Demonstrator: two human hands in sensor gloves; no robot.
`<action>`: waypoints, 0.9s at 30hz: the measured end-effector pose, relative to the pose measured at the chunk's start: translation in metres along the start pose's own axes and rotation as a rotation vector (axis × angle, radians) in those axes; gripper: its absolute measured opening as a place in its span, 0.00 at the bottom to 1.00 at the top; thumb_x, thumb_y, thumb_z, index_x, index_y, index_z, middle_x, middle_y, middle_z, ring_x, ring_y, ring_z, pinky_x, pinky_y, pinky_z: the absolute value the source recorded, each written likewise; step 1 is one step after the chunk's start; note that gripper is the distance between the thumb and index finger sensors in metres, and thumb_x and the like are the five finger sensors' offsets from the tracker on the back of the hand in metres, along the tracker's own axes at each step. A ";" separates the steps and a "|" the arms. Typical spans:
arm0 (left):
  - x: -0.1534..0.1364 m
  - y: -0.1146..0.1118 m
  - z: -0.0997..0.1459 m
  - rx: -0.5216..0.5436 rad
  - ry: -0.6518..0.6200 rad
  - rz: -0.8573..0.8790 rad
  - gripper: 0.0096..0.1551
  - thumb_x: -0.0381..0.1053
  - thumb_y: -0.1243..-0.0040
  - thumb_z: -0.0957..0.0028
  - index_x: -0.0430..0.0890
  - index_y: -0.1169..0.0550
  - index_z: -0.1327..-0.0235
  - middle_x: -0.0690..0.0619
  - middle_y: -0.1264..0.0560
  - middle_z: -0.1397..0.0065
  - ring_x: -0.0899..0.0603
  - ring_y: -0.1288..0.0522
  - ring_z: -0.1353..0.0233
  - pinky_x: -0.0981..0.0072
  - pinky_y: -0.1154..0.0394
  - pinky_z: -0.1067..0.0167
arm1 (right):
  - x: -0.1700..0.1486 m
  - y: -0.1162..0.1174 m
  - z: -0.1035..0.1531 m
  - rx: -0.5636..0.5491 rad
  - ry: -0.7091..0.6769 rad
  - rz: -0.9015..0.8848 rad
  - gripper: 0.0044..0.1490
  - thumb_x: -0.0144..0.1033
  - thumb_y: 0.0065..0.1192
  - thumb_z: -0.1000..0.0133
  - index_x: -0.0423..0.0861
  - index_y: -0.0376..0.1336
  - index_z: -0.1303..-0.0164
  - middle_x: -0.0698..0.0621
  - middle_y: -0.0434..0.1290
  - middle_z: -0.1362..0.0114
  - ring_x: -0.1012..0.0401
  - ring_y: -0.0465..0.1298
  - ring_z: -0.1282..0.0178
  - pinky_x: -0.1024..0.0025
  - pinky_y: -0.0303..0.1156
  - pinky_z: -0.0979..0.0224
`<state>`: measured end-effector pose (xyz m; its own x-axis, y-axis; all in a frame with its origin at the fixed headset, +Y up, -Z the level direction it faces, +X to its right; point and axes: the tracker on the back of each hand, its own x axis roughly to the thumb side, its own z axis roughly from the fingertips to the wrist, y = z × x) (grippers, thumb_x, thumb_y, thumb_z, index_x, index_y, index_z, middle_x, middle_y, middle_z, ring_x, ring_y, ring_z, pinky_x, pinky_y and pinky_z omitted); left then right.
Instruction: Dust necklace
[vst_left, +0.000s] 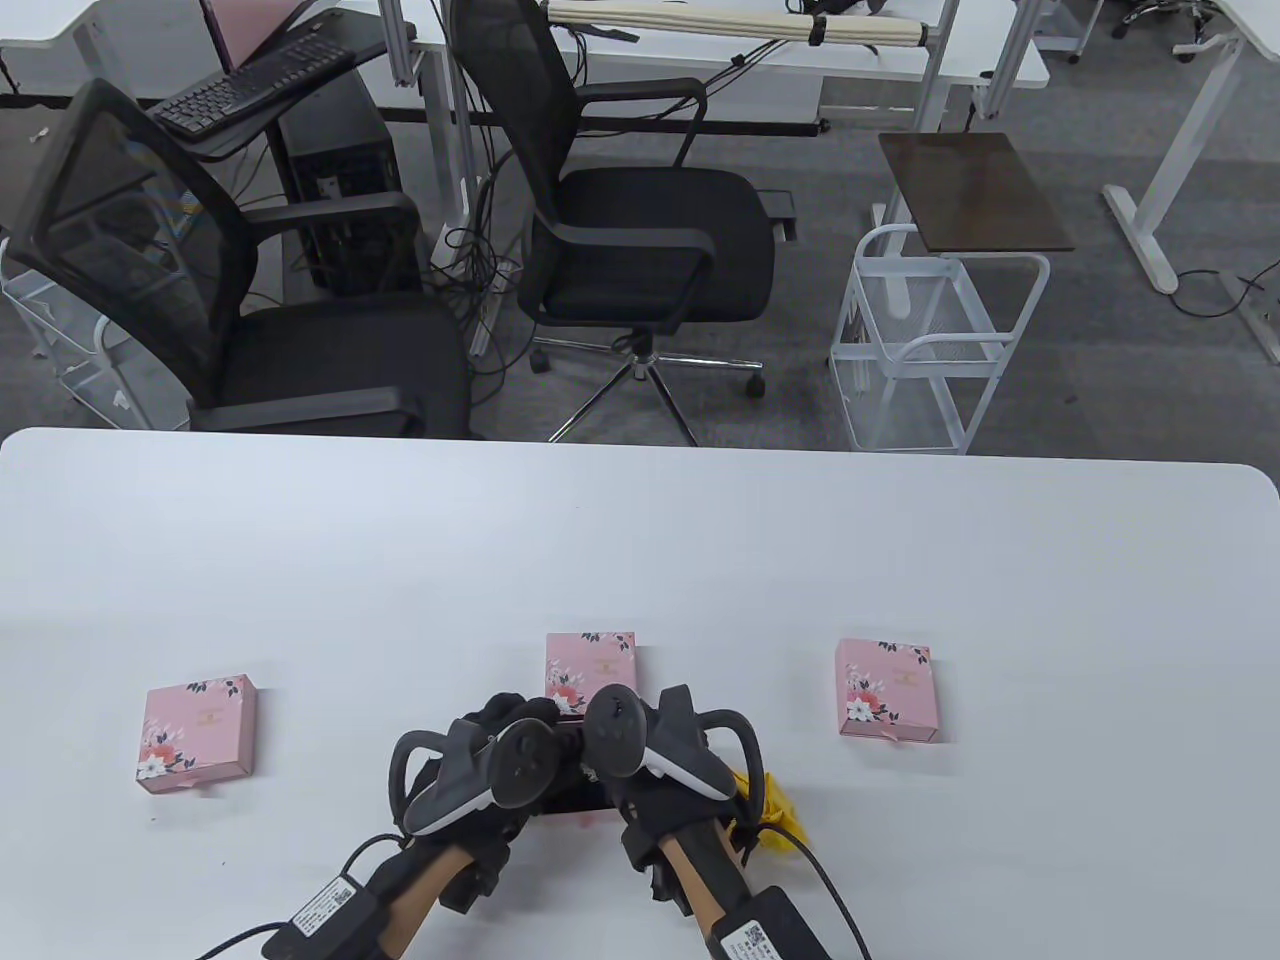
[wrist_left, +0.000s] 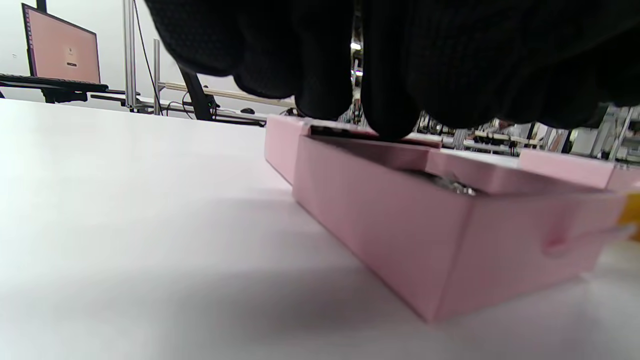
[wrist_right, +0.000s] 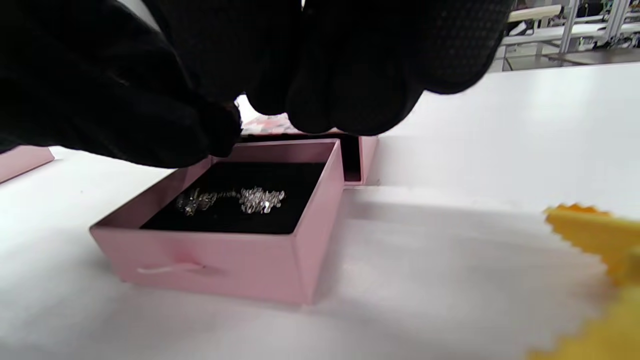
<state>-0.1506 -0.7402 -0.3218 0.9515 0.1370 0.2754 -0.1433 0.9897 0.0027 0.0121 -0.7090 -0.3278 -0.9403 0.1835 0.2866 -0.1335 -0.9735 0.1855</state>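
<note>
Now, from above, we crowd both hands over the open drawer box (vst_left: 575, 790) near the desk's near edge; left fingertips (wrist_left: 385, 120) press its sleeve, while our right hand (wrist_right: 280, 75), apparently empty, hovers over the necklace (wrist_right: 232, 199), the yellow cloth (wrist_right: 595, 235) next.

Two closed pink boxes (vst_left: 197, 735) (vst_left: 888, 690); office chairs (vst_left: 640, 215).

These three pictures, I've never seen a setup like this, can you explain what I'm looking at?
A person's two gloved hands work at a white table; the grey gadgets strapped on them are trackers. The big picture looks down from above; the other two come from wrist cameras. Three pink boxes lie there. The middle one's drawer is slid out, with a sparkly necklace on black lining. The left hand presses fingers on that box; the right hand hovers over the drawer, its grip unclear. A yellow cloth lies beside it.
</note>
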 end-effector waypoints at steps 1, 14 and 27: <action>-0.002 0.002 0.000 0.027 0.015 0.025 0.24 0.62 0.32 0.45 0.58 0.17 0.38 0.54 0.23 0.23 0.42 0.30 0.23 0.46 0.29 0.30 | 0.000 -0.003 0.003 -0.015 -0.001 0.006 0.26 0.39 0.63 0.32 0.42 0.65 0.26 0.37 0.74 0.30 0.42 0.76 0.40 0.50 0.73 0.36; -0.004 -0.025 -0.012 -0.188 0.003 0.059 0.41 0.66 0.55 0.37 0.54 0.46 0.13 0.50 0.54 0.08 0.34 0.57 0.14 0.34 0.49 0.22 | 0.002 0.024 0.033 0.099 -0.016 0.171 0.36 0.47 0.67 0.35 0.46 0.59 0.19 0.32 0.66 0.24 0.38 0.71 0.34 0.46 0.69 0.31; -0.009 -0.031 -0.014 -0.265 0.008 0.087 0.39 0.66 0.60 0.37 0.55 0.46 0.13 0.54 0.54 0.08 0.34 0.55 0.14 0.32 0.49 0.23 | 0.009 0.046 0.026 0.062 0.006 0.269 0.28 0.41 0.68 0.35 0.46 0.63 0.27 0.37 0.71 0.29 0.42 0.74 0.38 0.50 0.72 0.35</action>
<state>-0.1509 -0.7719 -0.3379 0.9412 0.2208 0.2559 -0.1490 0.9506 -0.2725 0.0059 -0.7490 -0.2925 -0.9414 -0.0816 0.3274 0.1405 -0.9770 0.1604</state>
